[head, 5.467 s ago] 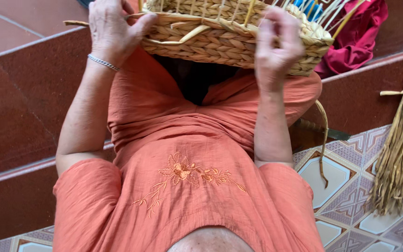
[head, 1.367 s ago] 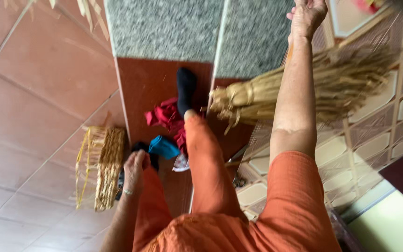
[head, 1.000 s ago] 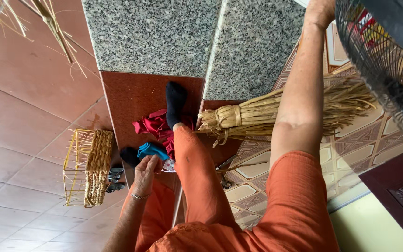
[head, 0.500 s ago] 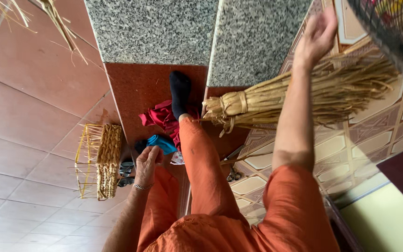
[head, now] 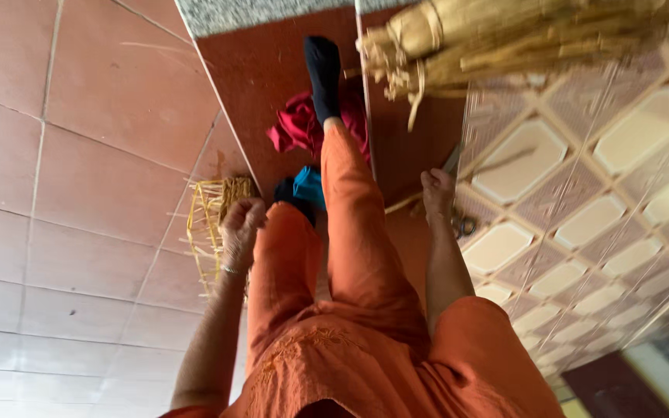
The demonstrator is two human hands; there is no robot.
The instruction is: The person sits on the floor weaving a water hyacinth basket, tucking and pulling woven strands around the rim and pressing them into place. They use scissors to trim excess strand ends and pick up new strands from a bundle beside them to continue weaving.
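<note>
left hand [head: 241,224] fisted, touching woven basket [head: 212,224] | right hand [head: 437,191] by scissors [head: 458,220], grip unclear | straw bundle [head: 505,35] 1 o'clock | red cloth [head: 300,124] 12 o'clock

Soft, even daylight fills the view; it is bright without harsh contrast, and no single light source shows. Shadows are faint: a dim one lies under the straw bundle [head: 520,35] on the dark red step [head: 272,93], and a thin one trails beside the scissors [head: 458,193] on the patterned floor tiles [head: 582,201]. The terracotta floor tiles [head: 63,155] carry a mild sheen but no glare. Motion blur smears the straw bundle and the lower right corner of the patterned floor. The orange clothing [head: 350,348] stays fairly sharp. Lines bend slightly toward the frame edges.
</note>
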